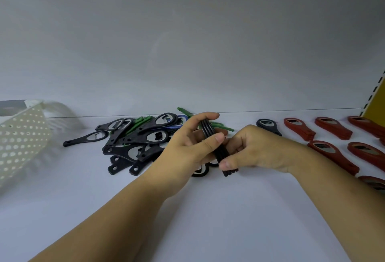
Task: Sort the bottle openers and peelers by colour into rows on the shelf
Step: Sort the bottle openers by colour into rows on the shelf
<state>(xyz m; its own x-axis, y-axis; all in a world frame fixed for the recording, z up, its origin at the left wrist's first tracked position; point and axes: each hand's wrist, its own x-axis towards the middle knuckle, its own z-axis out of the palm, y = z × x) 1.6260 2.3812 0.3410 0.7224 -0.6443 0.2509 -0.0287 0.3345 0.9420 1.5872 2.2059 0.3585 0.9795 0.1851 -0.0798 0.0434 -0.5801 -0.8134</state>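
A stack of black bottle openers (216,147) stands on edge above the white shelf (208,209). My left hand (187,147) grips its upper part between thumb and fingers. My right hand (256,149) pinches its lower part. Behind my left hand lies a mixed pile of black openers (133,136), with green pieces (139,123) and a blue one (183,118) in it. One black opener stack (267,126) lies apart at the back right. Red openers (331,151) lie in rows at the right.
A white perforated basket (20,140) lies tilted at the left. The shelf's white back wall (187,53) rises close behind the pile. A yellow panel with a slotted upright (375,99) bounds the right end.
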